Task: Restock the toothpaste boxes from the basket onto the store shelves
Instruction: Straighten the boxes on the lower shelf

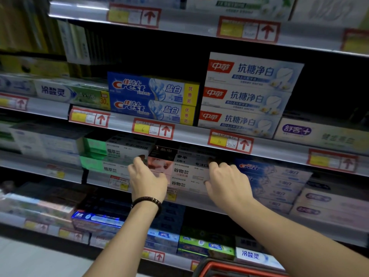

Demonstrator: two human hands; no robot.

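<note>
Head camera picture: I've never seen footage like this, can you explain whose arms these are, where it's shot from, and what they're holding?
No machine here. A person wears one camera on the head, looking forward and down, so both bare arms are their own. The left hand, with a dark bracelet at the wrist, and the right hand grip the two ends of a small stack of pale toothpaste boxes at a store shelf. The shelf above carries blue Crest boxes and white boxes with red labels. A red basket rim shows at the bottom edge.
</note>
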